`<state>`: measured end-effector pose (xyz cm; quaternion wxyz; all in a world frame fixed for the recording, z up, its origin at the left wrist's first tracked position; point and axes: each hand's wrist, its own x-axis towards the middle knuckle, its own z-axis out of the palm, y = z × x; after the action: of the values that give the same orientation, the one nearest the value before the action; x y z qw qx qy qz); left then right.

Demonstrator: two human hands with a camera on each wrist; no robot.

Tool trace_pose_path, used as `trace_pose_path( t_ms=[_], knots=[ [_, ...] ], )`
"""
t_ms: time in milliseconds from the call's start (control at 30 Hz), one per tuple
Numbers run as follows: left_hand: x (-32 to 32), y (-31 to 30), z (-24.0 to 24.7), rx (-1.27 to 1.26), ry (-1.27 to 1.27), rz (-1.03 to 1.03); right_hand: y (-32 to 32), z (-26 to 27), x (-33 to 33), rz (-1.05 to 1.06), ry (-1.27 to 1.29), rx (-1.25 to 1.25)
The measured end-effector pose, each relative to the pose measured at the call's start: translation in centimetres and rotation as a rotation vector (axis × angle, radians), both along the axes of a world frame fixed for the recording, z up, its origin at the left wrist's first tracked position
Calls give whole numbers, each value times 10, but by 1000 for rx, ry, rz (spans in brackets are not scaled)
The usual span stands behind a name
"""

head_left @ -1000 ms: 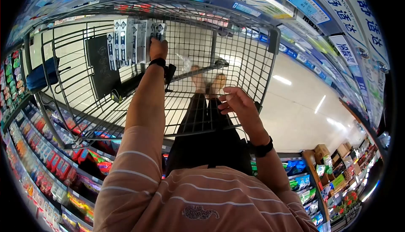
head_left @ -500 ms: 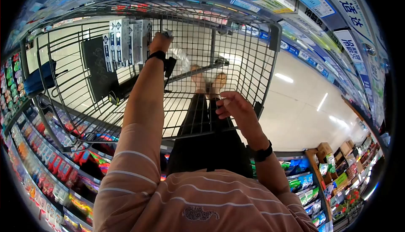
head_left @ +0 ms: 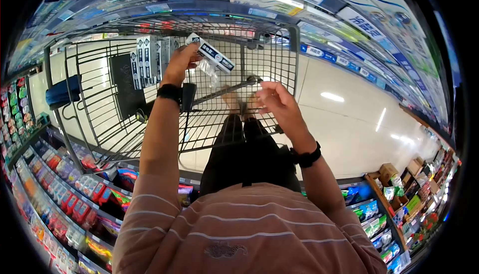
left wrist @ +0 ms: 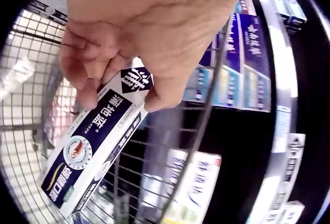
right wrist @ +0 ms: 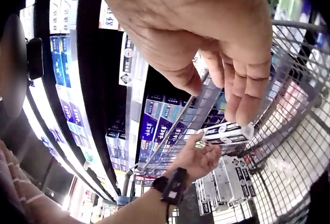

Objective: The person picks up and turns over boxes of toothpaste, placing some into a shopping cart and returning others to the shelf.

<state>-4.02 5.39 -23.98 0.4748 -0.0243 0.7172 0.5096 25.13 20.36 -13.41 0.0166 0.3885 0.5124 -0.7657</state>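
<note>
Swung out since prev frame: white/navy box (head_left: 216,55), label side now showing. L hand (head_left: 180,63) pinches one end btwn thumb & fingers. Box is tilted, over cart (head_left: 294,54) mesh, right of box stack (head_left: 148,60) in head view. R hand (head_left: 280,105) relaxed, fingers loosely bent, near cart mesh.
</note>
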Motion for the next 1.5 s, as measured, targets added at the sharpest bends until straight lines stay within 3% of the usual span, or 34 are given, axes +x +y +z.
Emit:
trace_pose_path(
  t_ms=[133, 400, 567, 833, 1000, 1267, 1500],
  knots=[
    [24, 7, 79, 212, -136, 47, 3, 28, -15, 51, 68, 318],
    [85, 4, 183, 351, -65, 79, 6, 80, -16, 40, 254, 294],
    [103, -1, 217, 223, 53, 78, 16, 104, -2, 18, 318, 157],
    [116, -23, 248, 297, 227, -18, 23, 151, 18, 43, 339, 42],
    [130, -24, 269, 299, 333, 25, 25, 169, 24, 76, 401, 20],
    [151, -24, 300, 333, 490, 18, 34, 179, 32, 76, 484, 35],
    [172, -22, 315, 376, 582, 36, 43, 169, 40, 61, 526, -97]
  ],
)
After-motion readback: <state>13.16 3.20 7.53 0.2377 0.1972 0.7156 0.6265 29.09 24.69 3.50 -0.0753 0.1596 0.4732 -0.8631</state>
